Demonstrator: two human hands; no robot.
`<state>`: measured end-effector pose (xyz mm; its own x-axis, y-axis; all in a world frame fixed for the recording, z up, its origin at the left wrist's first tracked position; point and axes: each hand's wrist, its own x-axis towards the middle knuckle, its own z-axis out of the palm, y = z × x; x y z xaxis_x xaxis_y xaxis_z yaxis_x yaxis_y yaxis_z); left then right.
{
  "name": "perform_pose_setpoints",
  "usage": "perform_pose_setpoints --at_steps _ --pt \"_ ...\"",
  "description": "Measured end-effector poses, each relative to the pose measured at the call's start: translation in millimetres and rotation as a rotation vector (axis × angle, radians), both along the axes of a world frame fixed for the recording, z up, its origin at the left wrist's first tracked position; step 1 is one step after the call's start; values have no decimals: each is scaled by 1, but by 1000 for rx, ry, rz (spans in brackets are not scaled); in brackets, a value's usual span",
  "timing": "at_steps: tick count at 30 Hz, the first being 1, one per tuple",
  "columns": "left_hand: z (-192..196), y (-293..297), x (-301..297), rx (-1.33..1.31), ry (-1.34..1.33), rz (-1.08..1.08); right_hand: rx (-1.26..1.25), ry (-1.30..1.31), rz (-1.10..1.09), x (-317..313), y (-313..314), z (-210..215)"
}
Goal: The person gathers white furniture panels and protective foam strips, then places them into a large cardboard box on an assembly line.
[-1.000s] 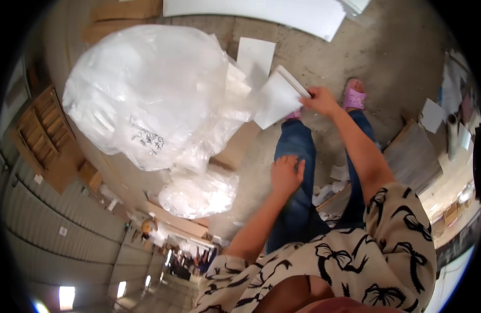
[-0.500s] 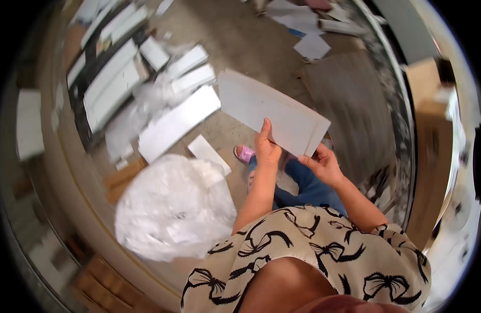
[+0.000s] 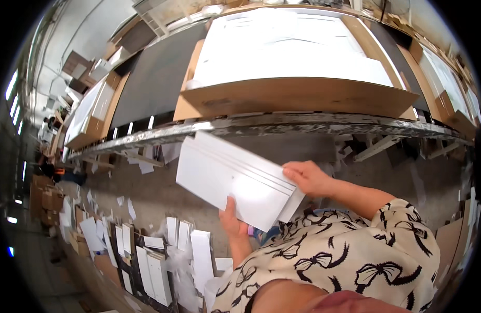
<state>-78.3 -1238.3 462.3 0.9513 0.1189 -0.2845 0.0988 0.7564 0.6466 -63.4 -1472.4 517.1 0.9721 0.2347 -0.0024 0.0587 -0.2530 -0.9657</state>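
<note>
While tight around white panels [image 3: 225, 180], hands [image 3: 311, 179] above littered floor [image 3: 159, 194], near long worktable [image 3: 154, 78].

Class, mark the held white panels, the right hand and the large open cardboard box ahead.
White panels [image 3: 227, 182], head view: top panel's face.
Right hand [image 3: 312, 180], head view: middle of the hand.
Open cardboard box [image 3: 298, 95], head view: its near wall.

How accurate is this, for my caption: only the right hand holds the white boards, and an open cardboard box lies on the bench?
Not quite: the head view shows the left hand and right hand both holding the white boards; the cardboard box is on the bench.
</note>
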Motion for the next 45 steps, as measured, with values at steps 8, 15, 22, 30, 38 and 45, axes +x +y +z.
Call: perform_pose_setpoints --at_steps 8,15,22,30,38,45 --pt "47 -68 70 -56 -103 -176 105 -103 -429 1 -142 41" --pt "85 -119 164 -189 -160 -509 241 -73 -579 51 -143 73" --pt "97 -129 259 15 -218 -369 496 40 -504 136 -154 87" --pt "96 -106 334 31 -146 -393 -62 215 -839 260 -271 27" --pt "132 -188 289 7 -140 -598 -839 -57 -570 247 -278 51" --pt "143 -353 215 51 -261 -871 252 149 -384 37 -322 101"
